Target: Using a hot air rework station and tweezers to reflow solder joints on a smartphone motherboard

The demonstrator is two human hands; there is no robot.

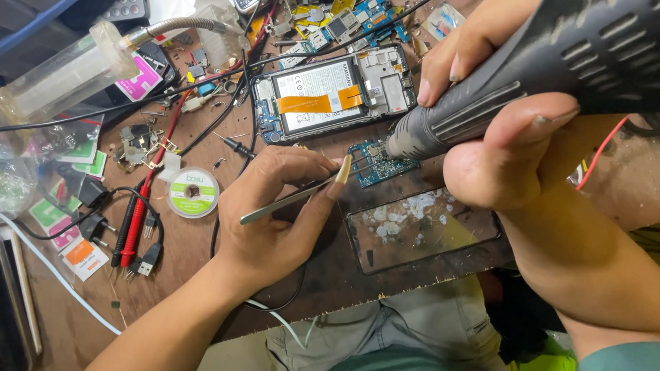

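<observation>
- Here, the left hand (272, 217) is closed around a pair of metal tweezers (294, 198), pinched between thumb and fingers, with the tips pointing right toward a small blue circuit board (377, 165).
- The right hand (489, 121) is wrapped tight around a dark grey hot-air tool (531, 76); its metal nozzle comes down onto the upper right part of the same board.
- The blue circuit board lies flat on the counter (193, 249), between the two hands, just below an opened phone (334, 94).
- That opened phone lies back-up, its battery showing, with an orange ribbon strip across it.
- Just below the board lies a dark glass panel (423, 230) with white patches on it, near the counter's front edge.
- Left of the left hand sits a white-and-green spool (192, 192), and further left red and black test probes (130, 229).
- Loose boards, cables and small parts are scattered along the back of the counter.
</observation>
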